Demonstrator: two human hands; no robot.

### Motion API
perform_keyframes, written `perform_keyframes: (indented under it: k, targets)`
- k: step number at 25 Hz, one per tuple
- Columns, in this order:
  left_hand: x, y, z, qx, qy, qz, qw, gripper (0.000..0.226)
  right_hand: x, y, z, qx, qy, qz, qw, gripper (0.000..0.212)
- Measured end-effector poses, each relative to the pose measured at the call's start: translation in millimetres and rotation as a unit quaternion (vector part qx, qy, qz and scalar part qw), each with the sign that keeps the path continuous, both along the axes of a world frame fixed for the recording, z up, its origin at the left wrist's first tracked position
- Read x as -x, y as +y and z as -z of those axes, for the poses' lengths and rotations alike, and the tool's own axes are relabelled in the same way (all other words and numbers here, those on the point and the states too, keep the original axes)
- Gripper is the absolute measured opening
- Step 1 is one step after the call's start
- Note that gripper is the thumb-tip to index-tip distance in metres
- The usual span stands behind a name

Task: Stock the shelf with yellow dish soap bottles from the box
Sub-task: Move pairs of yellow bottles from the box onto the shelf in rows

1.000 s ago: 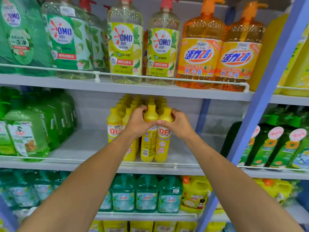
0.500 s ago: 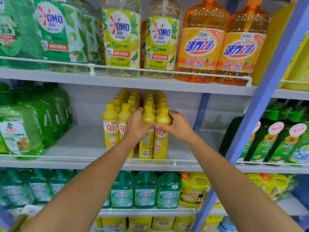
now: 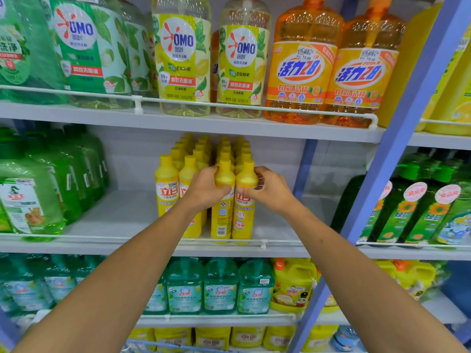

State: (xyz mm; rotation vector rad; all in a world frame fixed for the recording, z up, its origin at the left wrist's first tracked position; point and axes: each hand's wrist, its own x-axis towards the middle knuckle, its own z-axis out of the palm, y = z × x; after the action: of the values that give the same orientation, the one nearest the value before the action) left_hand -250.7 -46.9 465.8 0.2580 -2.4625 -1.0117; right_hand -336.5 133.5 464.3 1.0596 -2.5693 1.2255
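yellow bottles (image 3: 221,220) at rail (image 3: 280,242) | left hand (image 3: 206,189) grips one | right hand (image 3: 270,192) grips next | shelf (image 3: 122,217) bare either side

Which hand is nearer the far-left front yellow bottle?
Left. The left hand, gripping the third bottle, is just right of the far-left yellow bottle; the right hand is further right, gripping the fourth bottle.

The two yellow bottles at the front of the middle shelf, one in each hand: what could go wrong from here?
1. The left hand grips the barcode bottle, whose back label faces out, unlike the neighbours; it may end up wrongly faced.
2. That bottle and the right bottle, held by the right hand, are tall, narrow and just behind the thin front rail; a careless release could tip them over it.
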Motion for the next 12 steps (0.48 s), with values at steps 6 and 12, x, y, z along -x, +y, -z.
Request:
perform_keyframes:
  k: [6,12]
  targets:
    - [-1,-8,0,0.001,-0.018,0.009,1.0,0.035,7,2,0,-0.002,-0.03,-0.011,0.999,0.059]
    - [2,6,6,0.002,0.021,-0.1,0.995,0.051,3,4,2,0.001,-0.004,0.007,1.0,0.061]
